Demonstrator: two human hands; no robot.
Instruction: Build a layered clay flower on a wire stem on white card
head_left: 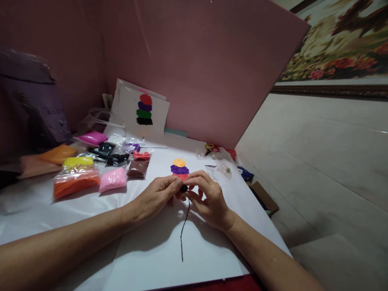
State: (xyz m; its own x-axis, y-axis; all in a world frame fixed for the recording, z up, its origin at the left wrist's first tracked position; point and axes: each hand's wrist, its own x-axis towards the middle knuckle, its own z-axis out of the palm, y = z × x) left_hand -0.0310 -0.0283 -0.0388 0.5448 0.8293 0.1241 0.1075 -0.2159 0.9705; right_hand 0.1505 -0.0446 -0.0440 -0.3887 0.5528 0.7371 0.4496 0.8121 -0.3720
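A small black lump of modelling clay (183, 188) shows between my two hands, just above a white sheet (151, 258). My left hand (160, 192) is closed on it, thumb on top. From the other side, the fingertips and thumb of my right hand (209, 198) pinch at the same lump. Below them a thin, bent black line or strand (181, 238) runs down the sheet. Beyond my fingers are textured clay patches on the sheet: orange-yellow (179, 162), purple (179, 169) and coral red (181, 177), the lowest partly hidden by my hands.
Several bags of coloured clay lie left, including pink (112, 180), orange (75, 186) and brown (138, 169). A card with stacked colour patches (145, 109) leans at the back. Yellow-and-red-handled scissors (209, 148) and a small clear packet (224, 170) lie right.
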